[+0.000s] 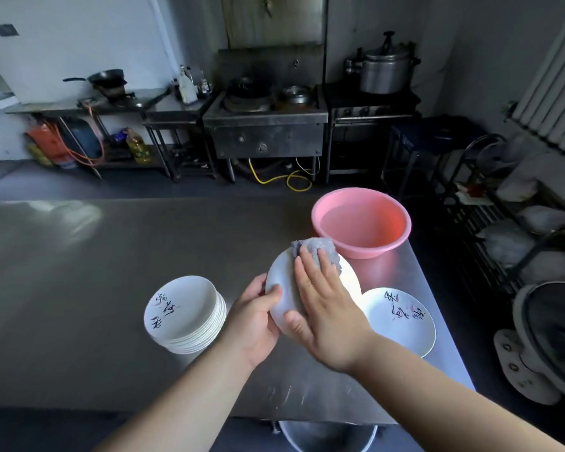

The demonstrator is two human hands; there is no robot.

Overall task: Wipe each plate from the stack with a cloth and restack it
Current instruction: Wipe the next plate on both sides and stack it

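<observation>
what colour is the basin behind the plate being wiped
Pink, the basin, seen clearly in the head view.

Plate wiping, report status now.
Left hand grips plate by its rim, tilted above table. Right hand presses cloth flat on it. Stack left, one plate right. Nothing in the way.

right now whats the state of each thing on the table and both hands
held plate: lifted off the table, tilted, being wiped
cloth: pressed on the held plate under the right hand
left hand: grip closed on the held plate's edge
right hand: flat, fingers spread over the cloth
plate stack: upright on the table
single plate: face up on the table, alone
pink basin: upright, holds water
</observation>
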